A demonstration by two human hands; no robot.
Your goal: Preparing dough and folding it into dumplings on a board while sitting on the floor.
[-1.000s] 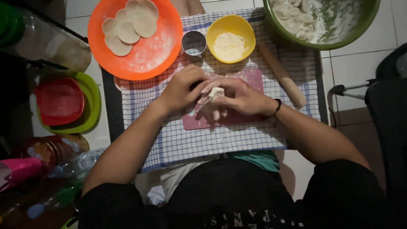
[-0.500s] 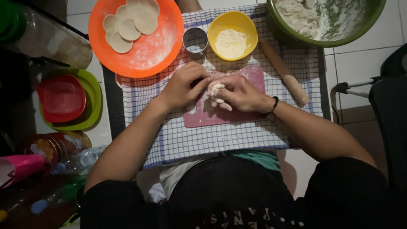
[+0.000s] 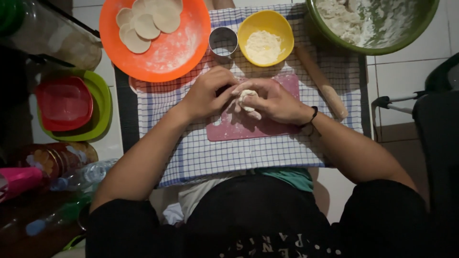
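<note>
My left hand (image 3: pixel 208 93) and my right hand (image 3: pixel 272 102) meet over a pink cutting board (image 3: pixel 253 129) and together pinch a small white lump of dough (image 3: pixel 247 98). The board lies on a blue-and-white checked cloth (image 3: pixel 229 153). A black band circles my right wrist. Just beyond my hands stand a round metal cutter (image 3: pixel 223 42) and a yellow bowl of flour (image 3: pixel 265 37). An orange plate (image 3: pixel 158 43) at the far left holds several flat round dough discs (image 3: pixel 146 24).
A wooden rolling pin (image 3: pixel 322 86) lies right of the board. A green bowl with dough and flour (image 3: pixel 370 21) sits at the far right. On the left are a red container in a green dish (image 3: pixel 71 107), bottles and jars (image 3: pixel 52 162). A dark chair (image 3: pixel 435 124) stands right.
Both hands have kept working the dough lump, turning and pinching it slightly farther up the board. Nothing else has moved.
</note>
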